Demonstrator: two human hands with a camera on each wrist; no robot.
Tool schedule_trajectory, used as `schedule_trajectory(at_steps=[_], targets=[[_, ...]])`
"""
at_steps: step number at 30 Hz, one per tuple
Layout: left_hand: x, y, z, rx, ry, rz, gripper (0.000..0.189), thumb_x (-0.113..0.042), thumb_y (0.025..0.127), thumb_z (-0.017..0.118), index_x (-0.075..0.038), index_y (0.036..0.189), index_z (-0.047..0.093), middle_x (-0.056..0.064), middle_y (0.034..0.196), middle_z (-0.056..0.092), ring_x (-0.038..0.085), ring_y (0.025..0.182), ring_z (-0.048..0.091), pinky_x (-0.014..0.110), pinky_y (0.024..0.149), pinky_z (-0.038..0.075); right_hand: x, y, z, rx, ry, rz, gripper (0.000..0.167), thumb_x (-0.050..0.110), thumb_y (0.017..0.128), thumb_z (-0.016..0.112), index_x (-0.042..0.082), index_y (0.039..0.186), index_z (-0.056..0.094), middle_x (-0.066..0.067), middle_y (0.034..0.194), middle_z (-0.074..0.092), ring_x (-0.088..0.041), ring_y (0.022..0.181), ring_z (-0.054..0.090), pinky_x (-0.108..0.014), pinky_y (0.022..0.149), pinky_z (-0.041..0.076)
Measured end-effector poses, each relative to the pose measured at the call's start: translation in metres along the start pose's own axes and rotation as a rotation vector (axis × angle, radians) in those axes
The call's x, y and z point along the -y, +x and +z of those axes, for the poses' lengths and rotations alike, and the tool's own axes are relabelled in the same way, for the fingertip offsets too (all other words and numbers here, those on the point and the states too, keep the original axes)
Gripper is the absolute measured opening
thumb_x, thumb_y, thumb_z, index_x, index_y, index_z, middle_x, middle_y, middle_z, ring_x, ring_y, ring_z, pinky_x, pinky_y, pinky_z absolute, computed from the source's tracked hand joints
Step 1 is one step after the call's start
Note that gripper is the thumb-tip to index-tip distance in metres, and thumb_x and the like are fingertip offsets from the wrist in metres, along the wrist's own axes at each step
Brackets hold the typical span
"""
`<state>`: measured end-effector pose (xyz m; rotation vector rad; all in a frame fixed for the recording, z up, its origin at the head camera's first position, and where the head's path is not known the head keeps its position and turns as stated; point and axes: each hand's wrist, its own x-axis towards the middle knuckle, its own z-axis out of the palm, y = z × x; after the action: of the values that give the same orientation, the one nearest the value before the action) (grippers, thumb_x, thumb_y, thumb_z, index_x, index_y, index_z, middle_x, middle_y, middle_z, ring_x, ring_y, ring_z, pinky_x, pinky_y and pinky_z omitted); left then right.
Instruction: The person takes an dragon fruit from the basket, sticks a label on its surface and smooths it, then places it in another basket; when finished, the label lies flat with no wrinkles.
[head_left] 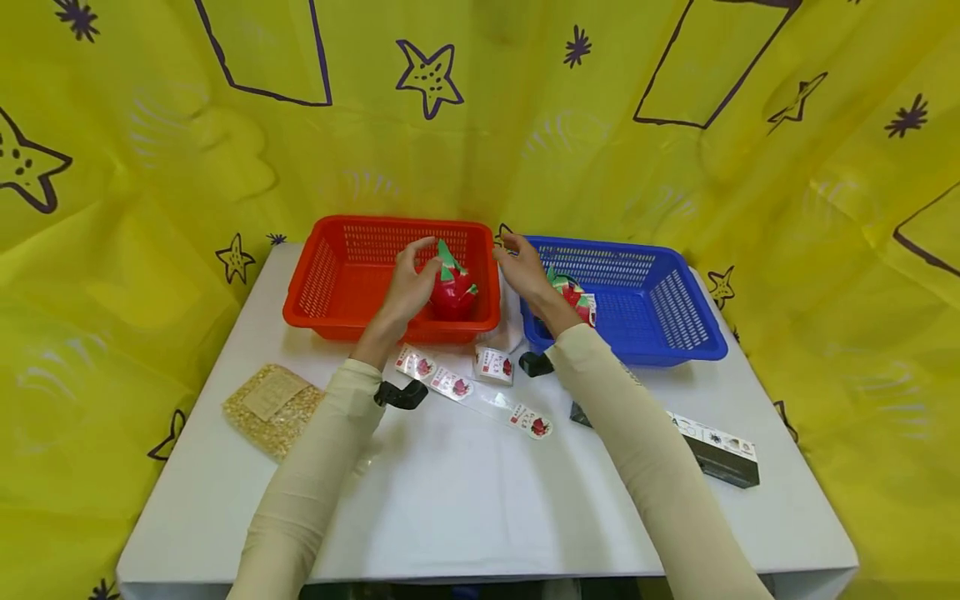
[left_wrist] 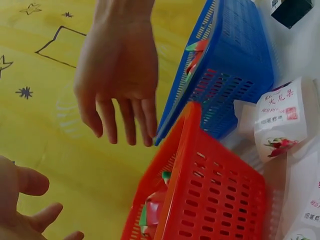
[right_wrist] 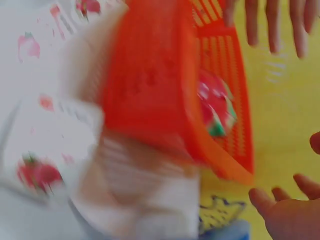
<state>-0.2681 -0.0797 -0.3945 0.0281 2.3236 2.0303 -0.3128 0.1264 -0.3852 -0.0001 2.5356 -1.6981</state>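
A red dragon fruit [head_left: 453, 298] with green tips lies in the red basket [head_left: 300, 308]. My left hand [head_left: 409, 287] is over that basket beside the fruit, its fingers loosely bent and holding nothing. In the left wrist view, the left hand [left_wrist: 22, 210] shows at the lower left with its fingers spread. My right hand [head_left: 525, 271] hovers between the two baskets, empty, fingers relaxed. Another dragon fruit [head_left: 568, 290], with a white label on it, sits in the left end of the blue basket [head_left: 652, 358], partly hidden by the right wrist.
In front of the baskets, a roll of fruit stickers [head_left: 493, 366] stands by a sticker strip [head_left: 457, 387]. A bag of yellow kernels [head_left: 273, 408] lies at the left. A long black-and-white box [head_left: 720, 457] lies at the right, partly behind the right sleeve. A yellow curtain [head_left: 480, 158] hangs behind.
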Motion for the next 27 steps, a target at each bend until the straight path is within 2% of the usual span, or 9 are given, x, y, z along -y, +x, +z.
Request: schedule_trajectory(at_steps=[3,7,9,11,14,17,20,24,27], targets=[[0.001,0.009,0.002,0.018,0.016,-0.036,0.054,-0.03,0.111,0.049,-0.019,0.163,0.039,0.014,0.169,0.025,0.037,0.148,0.033,0.057,0.121,0.034,-0.011,0.002,0.014,-0.015,0.036,0.038,0.065,0.025,0.109,0.05,0.003,0.166,0.027,-0.021,0.171,0.029,-0.039,0.154,0.038,-0.05,0.125,0.035],[0.0,0.023,0.006,0.106,0.056,-0.083,0.056,-0.034,0.111,0.046,-0.019,0.164,0.036,0.012,0.174,0.015,0.039,0.158,0.022,0.063,0.127,0.023,-0.03,0.005,0.024,-0.043,0.097,0.075,0.07,0.021,0.108,0.047,-0.001,0.167,0.015,-0.027,0.169,0.028,-0.042,0.152,0.04,-0.052,0.122,0.038],[0.001,0.031,0.009,0.151,0.076,-0.113,0.058,-0.036,0.111,0.046,-0.018,0.165,0.034,0.013,0.175,0.015,0.04,0.16,0.02,0.064,0.127,0.02,-0.04,0.006,0.028,-0.05,0.132,0.082,0.07,0.02,0.109,0.045,-0.001,0.167,0.013,-0.028,0.166,0.033,-0.042,0.149,0.044,-0.054,0.12,0.041],[0.003,0.04,0.012,0.176,0.099,-0.146,0.059,-0.037,0.111,0.047,-0.017,0.165,0.034,0.013,0.175,0.019,0.039,0.159,0.023,0.062,0.128,0.022,-0.049,0.005,0.033,-0.056,0.157,0.081,0.068,0.02,0.11,0.042,0.0,0.167,0.012,-0.028,0.164,0.036,-0.041,0.146,0.047,-0.055,0.119,0.042],[0.006,0.052,0.017,0.199,0.155,-0.2,0.061,-0.039,0.111,0.049,-0.017,0.165,0.033,0.014,0.174,0.022,0.037,0.159,0.027,0.058,0.128,0.025,-0.06,0.001,0.04,-0.069,0.173,0.082,0.063,0.019,0.112,0.036,0.005,0.169,0.013,-0.025,0.165,0.036,-0.038,0.149,0.043,-0.054,0.122,0.038],[0.009,0.065,0.019,0.221,0.211,-0.242,0.064,-0.042,0.109,0.052,-0.018,0.166,0.032,0.015,0.175,0.016,0.038,0.159,0.025,0.057,0.128,0.025,-0.068,-0.002,0.046,-0.08,0.179,0.074,0.06,0.018,0.113,0.033,0.008,0.169,0.015,-0.021,0.167,0.035,-0.035,0.152,0.039,-0.052,0.125,0.033],[0.01,0.076,0.015,0.26,0.264,-0.276,0.069,-0.045,0.108,0.053,-0.019,0.168,0.028,0.017,0.175,0.011,0.041,0.16,0.021,0.059,0.128,0.023,-0.071,-0.001,0.052,-0.078,0.186,0.05,0.058,0.018,0.113,0.031,0.009,0.169,0.017,-0.02,0.167,0.036,-0.035,0.152,0.039,-0.053,0.126,0.032],[0.015,0.089,0.008,0.311,0.309,-0.315,0.078,-0.045,0.106,0.057,-0.019,0.17,0.02,0.018,0.175,0.016,0.04,0.16,0.022,0.059,0.128,0.024,-0.068,0.001,0.056,-0.068,0.178,0.031,0.058,0.019,0.113,0.031,0.01,0.169,0.017,-0.019,0.166,0.038,-0.035,0.151,0.041,-0.053,0.125,0.034],[0.017,0.094,0.006,0.33,0.283,-0.331,0.083,-0.041,0.105,0.059,-0.018,0.171,0.015,0.018,0.174,0.021,0.04,0.158,0.026,0.061,0.126,0.027,-0.064,0.002,0.059,-0.069,0.162,0.033,0.058,0.02,0.114,0.032,0.011,0.169,0.017,-0.021,0.165,0.04,-0.036,0.149,0.043,-0.054,0.124,0.035]])
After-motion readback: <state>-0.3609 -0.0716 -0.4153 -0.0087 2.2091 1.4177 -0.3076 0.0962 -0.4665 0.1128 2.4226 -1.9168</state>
